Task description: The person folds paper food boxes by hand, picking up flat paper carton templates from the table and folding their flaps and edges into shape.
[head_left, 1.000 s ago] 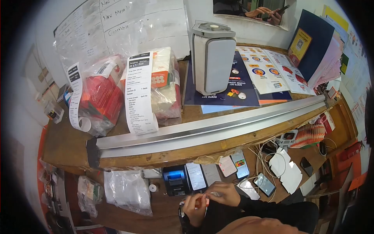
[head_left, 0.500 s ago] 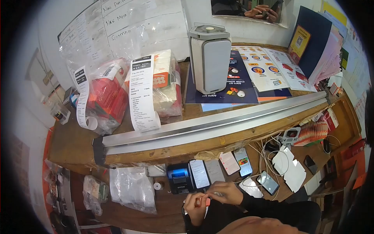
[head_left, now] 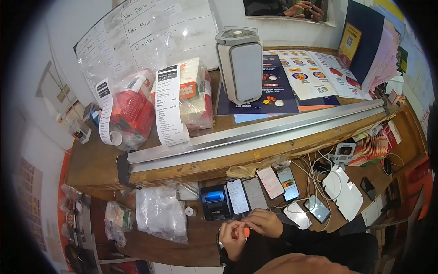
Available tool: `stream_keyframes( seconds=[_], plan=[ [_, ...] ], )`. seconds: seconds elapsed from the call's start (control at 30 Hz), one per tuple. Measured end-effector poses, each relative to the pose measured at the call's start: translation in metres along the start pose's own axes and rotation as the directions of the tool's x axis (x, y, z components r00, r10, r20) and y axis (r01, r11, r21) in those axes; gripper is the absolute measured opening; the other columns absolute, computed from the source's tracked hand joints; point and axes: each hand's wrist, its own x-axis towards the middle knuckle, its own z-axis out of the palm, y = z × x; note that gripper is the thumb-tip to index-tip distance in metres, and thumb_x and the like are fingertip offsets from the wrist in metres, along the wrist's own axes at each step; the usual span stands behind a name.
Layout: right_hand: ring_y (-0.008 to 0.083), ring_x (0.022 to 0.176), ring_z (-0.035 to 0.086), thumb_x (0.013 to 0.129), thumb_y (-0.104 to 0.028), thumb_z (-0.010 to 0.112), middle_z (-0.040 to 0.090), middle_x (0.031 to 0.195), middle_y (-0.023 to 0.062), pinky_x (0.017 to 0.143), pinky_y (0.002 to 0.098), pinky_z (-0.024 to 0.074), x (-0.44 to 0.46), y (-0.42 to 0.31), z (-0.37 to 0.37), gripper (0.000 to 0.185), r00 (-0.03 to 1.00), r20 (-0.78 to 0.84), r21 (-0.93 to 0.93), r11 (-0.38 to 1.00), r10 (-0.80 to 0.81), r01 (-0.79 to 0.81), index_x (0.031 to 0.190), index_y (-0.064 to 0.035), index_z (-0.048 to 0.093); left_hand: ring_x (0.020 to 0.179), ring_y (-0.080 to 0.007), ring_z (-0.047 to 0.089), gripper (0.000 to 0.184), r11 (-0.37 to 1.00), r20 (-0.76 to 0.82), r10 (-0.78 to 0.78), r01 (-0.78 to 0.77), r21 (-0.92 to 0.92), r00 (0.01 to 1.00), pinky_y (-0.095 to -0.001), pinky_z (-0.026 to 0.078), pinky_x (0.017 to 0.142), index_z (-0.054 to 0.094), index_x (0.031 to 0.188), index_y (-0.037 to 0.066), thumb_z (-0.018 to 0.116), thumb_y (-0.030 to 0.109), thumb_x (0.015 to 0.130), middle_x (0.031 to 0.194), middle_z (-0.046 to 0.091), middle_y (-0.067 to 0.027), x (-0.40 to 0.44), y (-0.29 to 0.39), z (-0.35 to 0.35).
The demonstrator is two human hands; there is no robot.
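Note:
Near the front edge of the lower desk, my left hand (head_left: 232, 240) is closed, with its fingers curled. A small orange-red object (head_left: 247, 232) shows beside those fingers, too small to name. My right hand (head_left: 265, 223) meets the left fingertips with its thumb and fingers pinched; whatever lies between them is hidden. Just beyond the hands stand a black receipt printer (head_left: 216, 211) and a phone with a lit screen (head_left: 237, 196). To their right lie a grey phone-sized slab (head_left: 255, 193) and two more lit phones (head_left: 270, 183) (head_left: 288, 183).
A raised wooden counter (head_left: 98, 171) with a metal strip (head_left: 255, 133) crosses the view. On it are bagged orders (head_left: 132, 109) with receipts, a white speaker-like box (head_left: 240, 71) and menus (head_left: 310, 75). Below lie clear plastic bags (head_left: 160, 212), tangled cables (head_left: 315, 176) and white papers (head_left: 349, 201).
The head view has shifted and tilted slightly. Both hands stay together at nearly the same spot, and the orange-red object shows a little more.

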Motion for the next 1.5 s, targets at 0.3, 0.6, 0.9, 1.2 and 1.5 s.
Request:
stream_keyframes(
  seconds=[0.3,0.6,0.9,1.2,1.5],
  plan=[
    [0.0201,0.073,0.061,0.073,-0.004,0.064,0.062,0.078,0.0107,0.067,0.0285,0.0499,0.001,-0.014,-0.019,0.011,0.967,-0.045,0.246,0.941,0.25,-0.232,0.084,-0.0014,0.063,0.063,-0.0215,0.049,0.02,0.922,-0.357,0.243,-0.101,0.374,0.902,-0.03,0.039,0.054,0.053,0.073,0.003,0.071,0.003,0.063,0.071,0.048,-0.0084,-0.003,0.006,0.007],
    [0.0099,0.064,0.055,0.072,-0.004,0.067,0.062,0.075,0.0073,0.057,0.0214,0.0422,-0.009,-0.021,-0.024,0.011,0.946,-0.021,0.356,0.887,0.323,-0.295,0.082,-0.0005,0.065,0.06,-0.0112,0.056,0.01,0.695,0.003,-0.409,0.313,-0.648,0.913,-0.0208,0.047,0.055,0.049,0.086,-0.002,0.057,0.002,0.081,0.077,0.059,-0.0081,-0.018,-0.011,0.008],
    [0.0036,0.062,0.051,0.074,-0.007,0.067,0.063,0.072,0.0038,0.058,0.0181,0.0418,-0.025,-0.02,-0.022,0.014,0.912,0.1,0.579,0.722,0.397,-0.378,0.086,0.0011,0.065,0.068,-0.0113,0.059,0.01,0.716,0.0,-0.41,0.322,-0.619,0.912,-0.0217,0.046,0.064,0.059,0.087,-0.005,0.061,-0.002,0.077,0.079,0.063,-0.0098,-0.032,0.003,0.013],
    [0.0046,0.066,0.055,0.076,-0.006,0.064,0.064,0.077,0.0063,0.061,0.0197,0.0441,-0.029,-0.026,-0.019,0.015,0.914,0.018,0.562,0.752,0.405,-0.344,0.089,0.0004,0.064,0.076,-0.0134,0.058,0.017,0.663,0.164,-0.337,0.357,-0.658,0.927,-0.024,0.048,0.063,0.059,0.092,-0.005,0.06,-0.007,0.075,0.09,0.061,-0.0123,-0.038,0.004,0.01],
    [0.0183,0.062,0.059,0.07,-0.003,0.067,0.062,0.073,0.0098,0.055,0.0265,0.0466,-0.015,-0.04,-0.029,0.012,0.991,-0.016,0.325,0.939,0.13,-0.118,0.082,-0.0014,0.066,0.074,-0.0162,0.059,0.031,0.684,-0.042,-0.363,0.236,-0.691,0.931,-0.0255,0.048,0.066,0.056,0.085,-0.005,0.064,-0.017,0.057,0.082,0.06,-0.0108,-0.04,0.009,0.005]
  ],
)
